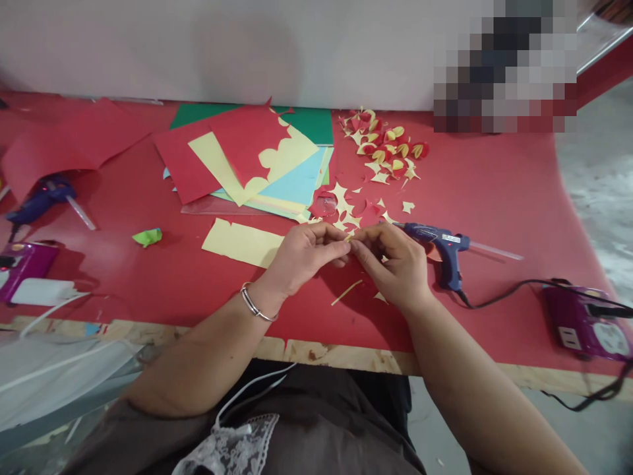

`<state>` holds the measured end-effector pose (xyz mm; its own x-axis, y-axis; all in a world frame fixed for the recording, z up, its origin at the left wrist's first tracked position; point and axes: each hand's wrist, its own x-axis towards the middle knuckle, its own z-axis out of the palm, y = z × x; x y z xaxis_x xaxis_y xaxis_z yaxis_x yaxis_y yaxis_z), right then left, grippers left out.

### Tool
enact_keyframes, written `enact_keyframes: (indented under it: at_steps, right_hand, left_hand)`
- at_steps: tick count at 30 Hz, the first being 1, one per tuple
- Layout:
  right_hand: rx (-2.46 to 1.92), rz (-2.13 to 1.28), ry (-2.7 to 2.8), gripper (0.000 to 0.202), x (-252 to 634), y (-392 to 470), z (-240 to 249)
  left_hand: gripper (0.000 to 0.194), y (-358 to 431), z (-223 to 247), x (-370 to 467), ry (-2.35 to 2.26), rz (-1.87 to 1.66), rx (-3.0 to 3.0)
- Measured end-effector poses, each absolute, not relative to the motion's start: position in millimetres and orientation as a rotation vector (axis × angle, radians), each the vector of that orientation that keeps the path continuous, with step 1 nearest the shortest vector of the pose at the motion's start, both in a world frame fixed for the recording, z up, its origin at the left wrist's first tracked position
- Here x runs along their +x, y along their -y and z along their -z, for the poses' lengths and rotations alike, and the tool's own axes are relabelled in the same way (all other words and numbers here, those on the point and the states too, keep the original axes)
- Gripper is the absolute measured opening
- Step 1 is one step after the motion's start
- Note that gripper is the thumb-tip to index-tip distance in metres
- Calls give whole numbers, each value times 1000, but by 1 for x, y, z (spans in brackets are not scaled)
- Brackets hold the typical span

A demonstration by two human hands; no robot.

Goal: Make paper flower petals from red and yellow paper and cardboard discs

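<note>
Broadly, a red-covered table [499, 185] carries everything, with a pile of coloured card sheets [190, 165] near its back edge, perhaps kept there so the front is left for handwork. A loose red sheet [74, 142] lies to the left. Purple extension sockets sit at both sides, the right one [576, 316] near a blue hot-glue gun [448, 247], which rests on its side just beyond the right hand [400, 264], probably for easy reach. Behind the left hand [309, 257], a pale yellow paper rectangle [237, 241] lies partly covered. Smaller red-and-yellow paper petals [390, 145] are clustered at the back, seemingly kept apart from busy fingers, with cut-out scraps [341, 204] strewn in front. A narrow yellow strip [346, 292] lies below the hands. Smallest of all, a yellow paper piece [349, 237] sits between the two hands, both thumbs and forefingers pinched narrowly on it, likely because it is so tiny; its shape is mostly hidden.
</note>
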<state>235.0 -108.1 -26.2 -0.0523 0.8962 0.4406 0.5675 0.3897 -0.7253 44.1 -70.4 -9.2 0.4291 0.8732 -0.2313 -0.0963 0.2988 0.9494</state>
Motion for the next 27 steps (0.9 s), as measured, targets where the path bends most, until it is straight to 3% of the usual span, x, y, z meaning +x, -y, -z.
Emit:
enact_keyframes:
  at_steps: [4,20,27]
  right_hand:
    - [-1286,-469,1720,5,235,108,26]
    - [-1317,-549,1702,8,235,108,28]
    - [-1307,-532,1722,9,236,108,26]
  left_hand:
    - [23,70,19,43,-850,-818,1157]
    - [7,72,17,43,-931,-826,1351]
    - [10,71,14,43,-938,-759,1262]
